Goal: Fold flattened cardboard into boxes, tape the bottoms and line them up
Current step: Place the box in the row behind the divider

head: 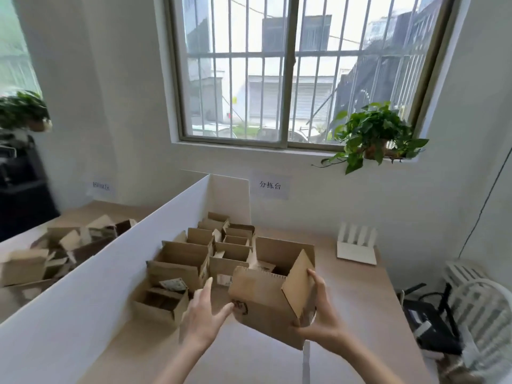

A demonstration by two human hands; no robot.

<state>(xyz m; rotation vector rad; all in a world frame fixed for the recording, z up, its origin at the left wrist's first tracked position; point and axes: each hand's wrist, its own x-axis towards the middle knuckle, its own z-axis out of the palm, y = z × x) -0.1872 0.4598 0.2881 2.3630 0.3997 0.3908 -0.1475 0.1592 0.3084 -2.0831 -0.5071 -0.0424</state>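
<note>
- Head view: the right hand (318, 309) curls its fingers (317, 278) round the right side of an open cardboard box (263, 297), held tilted just above the table (360, 295).
- Left hand (205, 314) is spread open with straight fingers; its fingertips touch the box's left corner near a dark printed mark.
- 1 top flap of the held box stands up beside the right hand; a narrow pale strip, maybe tape, hangs below its lower edge, too blurred to be sure.
- Just left and beyond, a cluster of open brown boxes (194, 259) stands in rows against a white partition board (97, 273), close to the held box's path.
- Beyond the partition lies a loose heap of cardboard (55, 250).
- White slotted rack (357, 245) sits near the wall, well apart from the boxes.
- Corrugated edges show on the box rim; the table top is smooth pale wood.
- Leafy potted plant (374, 134) rests on the barred window's sill; a paper sign (270, 185) is fixed below.
</note>
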